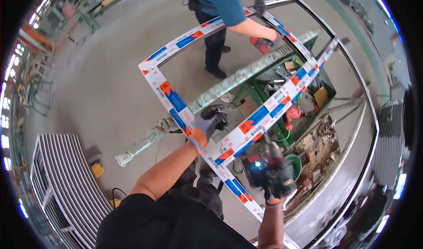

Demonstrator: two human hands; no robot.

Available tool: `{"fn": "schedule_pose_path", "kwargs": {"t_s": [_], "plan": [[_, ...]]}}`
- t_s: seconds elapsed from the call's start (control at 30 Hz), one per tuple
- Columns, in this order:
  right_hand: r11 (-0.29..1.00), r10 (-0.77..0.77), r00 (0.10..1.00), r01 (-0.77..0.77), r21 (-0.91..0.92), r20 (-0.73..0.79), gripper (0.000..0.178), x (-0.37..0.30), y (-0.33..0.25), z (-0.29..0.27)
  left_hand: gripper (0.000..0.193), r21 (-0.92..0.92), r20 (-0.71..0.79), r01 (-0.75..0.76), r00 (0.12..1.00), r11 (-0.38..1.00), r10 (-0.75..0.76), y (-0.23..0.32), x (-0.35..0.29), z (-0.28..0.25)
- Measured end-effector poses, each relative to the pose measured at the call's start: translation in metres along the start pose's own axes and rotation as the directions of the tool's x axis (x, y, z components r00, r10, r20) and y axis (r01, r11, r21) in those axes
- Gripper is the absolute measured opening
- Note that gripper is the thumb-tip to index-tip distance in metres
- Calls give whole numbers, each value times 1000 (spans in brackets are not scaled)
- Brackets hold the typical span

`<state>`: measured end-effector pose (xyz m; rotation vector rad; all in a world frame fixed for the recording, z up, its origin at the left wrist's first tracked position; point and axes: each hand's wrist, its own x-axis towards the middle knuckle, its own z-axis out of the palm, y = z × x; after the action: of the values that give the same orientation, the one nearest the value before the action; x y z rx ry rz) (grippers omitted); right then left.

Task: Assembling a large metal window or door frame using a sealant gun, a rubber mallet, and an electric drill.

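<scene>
A large window frame (174, 100), wrapped in white, blue and orange printed film, lies before me on a support. My left hand (210, 122), in a grey and black glove with an orange cuff, lies over its left bar. Its fingers are curled inward; what they hold, if anything, is too small to make out. My right hand (269, 197), mostly hidden below the tool, grips a dark green and black cordless drill (280, 178). A light glows on the drill. Its tip points away from me, close to the frame's wrapped middle bar (260, 116).
Across the frame a co-worker (220, 4) in a blue shirt holds a red and black power tool (261, 44). A green workbench (324, 81) with loose tools stands beneath. A foil-wrapped beam (238, 78) crosses under the frame. Metal profiles (66, 178) are stacked at left.
</scene>
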<state>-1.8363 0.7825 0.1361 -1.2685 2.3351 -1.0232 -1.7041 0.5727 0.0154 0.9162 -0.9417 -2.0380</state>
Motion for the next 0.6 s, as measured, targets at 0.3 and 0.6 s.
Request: {"fn": "schedule_pose_path", "kwargs": {"t_s": [0.3, 0.6], "plan": [[802, -557, 710, 594, 59, 432, 40, 144, -49, 129, 19, -419, -194, -75, 981, 905, -8, 76, 73, -87], [867, -494, 757, 466, 178, 428, 63, 196, -32, 204, 16, -568, -256, -67, 962, 820, -99, 87, 111, -121]]}}
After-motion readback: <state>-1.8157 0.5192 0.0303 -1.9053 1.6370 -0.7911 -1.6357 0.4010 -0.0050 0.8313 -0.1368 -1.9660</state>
